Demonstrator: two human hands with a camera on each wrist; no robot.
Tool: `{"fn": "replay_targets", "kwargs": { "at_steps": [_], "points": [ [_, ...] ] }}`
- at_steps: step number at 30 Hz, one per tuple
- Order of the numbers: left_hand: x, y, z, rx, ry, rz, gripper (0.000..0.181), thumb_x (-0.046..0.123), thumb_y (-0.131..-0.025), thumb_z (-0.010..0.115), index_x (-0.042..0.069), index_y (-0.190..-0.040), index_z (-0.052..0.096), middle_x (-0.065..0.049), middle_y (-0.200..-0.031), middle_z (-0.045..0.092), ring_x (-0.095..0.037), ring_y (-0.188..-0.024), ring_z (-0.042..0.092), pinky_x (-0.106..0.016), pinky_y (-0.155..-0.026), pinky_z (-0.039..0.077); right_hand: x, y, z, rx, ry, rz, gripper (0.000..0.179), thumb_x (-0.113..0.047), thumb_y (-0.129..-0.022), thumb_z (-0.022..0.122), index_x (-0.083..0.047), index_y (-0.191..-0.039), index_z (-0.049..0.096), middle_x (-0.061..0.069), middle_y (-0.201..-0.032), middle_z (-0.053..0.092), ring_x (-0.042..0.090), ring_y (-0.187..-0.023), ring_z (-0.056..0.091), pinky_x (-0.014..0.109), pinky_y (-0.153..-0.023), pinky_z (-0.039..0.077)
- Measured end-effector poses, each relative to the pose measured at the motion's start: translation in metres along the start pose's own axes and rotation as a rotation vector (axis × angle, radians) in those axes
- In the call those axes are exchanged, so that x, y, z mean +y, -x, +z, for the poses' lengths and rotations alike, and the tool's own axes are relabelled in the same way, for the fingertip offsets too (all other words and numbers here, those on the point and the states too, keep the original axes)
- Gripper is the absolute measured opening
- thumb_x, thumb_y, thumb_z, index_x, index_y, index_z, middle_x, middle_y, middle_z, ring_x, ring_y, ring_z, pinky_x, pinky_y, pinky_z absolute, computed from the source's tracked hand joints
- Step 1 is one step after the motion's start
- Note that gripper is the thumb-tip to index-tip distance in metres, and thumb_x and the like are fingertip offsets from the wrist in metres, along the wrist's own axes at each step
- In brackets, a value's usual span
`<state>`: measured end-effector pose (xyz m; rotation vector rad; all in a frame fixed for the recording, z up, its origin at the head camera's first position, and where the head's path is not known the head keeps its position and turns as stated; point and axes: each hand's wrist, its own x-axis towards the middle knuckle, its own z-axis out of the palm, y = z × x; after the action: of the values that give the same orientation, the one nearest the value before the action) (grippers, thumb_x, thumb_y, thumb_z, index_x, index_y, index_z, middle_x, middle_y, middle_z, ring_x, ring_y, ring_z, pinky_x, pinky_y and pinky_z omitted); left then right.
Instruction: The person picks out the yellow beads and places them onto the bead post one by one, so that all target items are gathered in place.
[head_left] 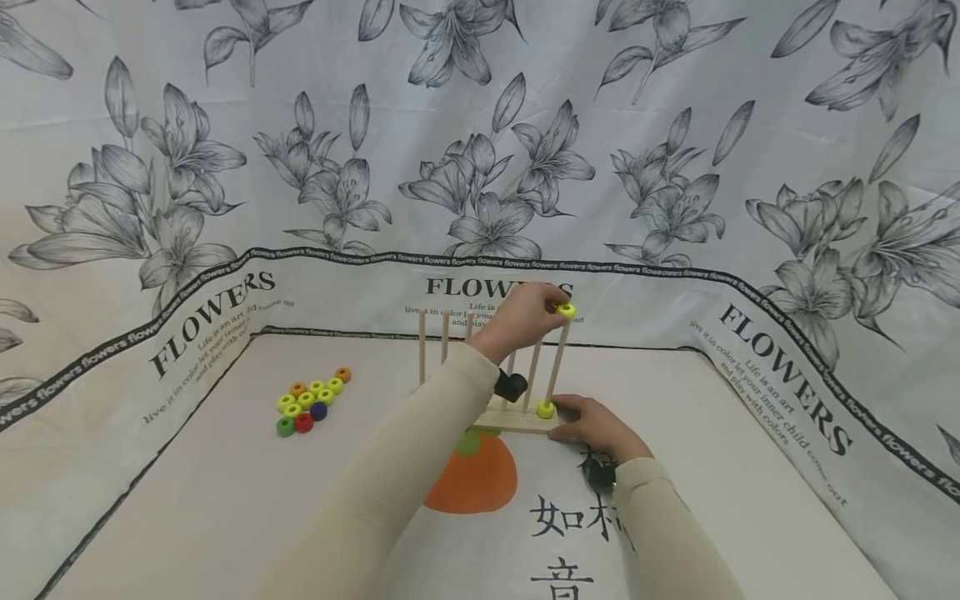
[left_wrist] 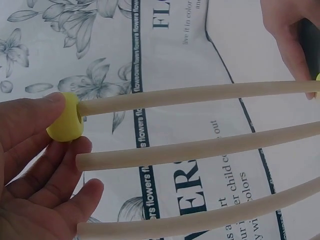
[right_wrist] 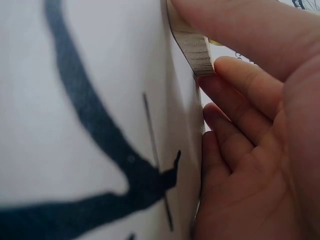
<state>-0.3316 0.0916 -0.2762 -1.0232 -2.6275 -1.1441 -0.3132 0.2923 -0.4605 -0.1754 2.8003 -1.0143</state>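
My left hand pinches a yellow bead between thumb and fingers at the top of the rightmost wooden peg. In the left wrist view the bead's hole faces along that peg and meets its tip. The pegs rise from a wooden base, partly hidden behind my left forearm. Another yellow bead sits at the foot of the rightmost peg. Low down, my right hand grips the base's right end, thumb on one side and fingers on the other.
On the left lies a cluster of beads, with several yellow beads, orange beads, a green bead, a red bead and a dark blue bead. Flower-printed cloth surrounds the white surface.
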Motion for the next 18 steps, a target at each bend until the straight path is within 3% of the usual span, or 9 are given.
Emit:
{"fn": "replay_targets", "kwargs": {
  "at_steps": [18],
  "points": [
    [0.0051, -0.0056, 0.0029, -0.046, -0.032, -0.001, 0.035, 0.015, -0.095, 0.062, 0.004, -0.128, 0.061, -0.008, -0.123, 0.065, -0.016, -0.106, 0.064, -0.018, -0.081, 0.054, 0.0009, -0.0002, -0.0004, -0.001, 0.003, -0.013, 0.072, -0.038, -0.076, 0.081, -0.020, -0.140, 0.053, 0.010, -0.147, 0.048, 0.037, -0.140, 0.037, 0.060, -0.112, 0.031]
  ]
}}
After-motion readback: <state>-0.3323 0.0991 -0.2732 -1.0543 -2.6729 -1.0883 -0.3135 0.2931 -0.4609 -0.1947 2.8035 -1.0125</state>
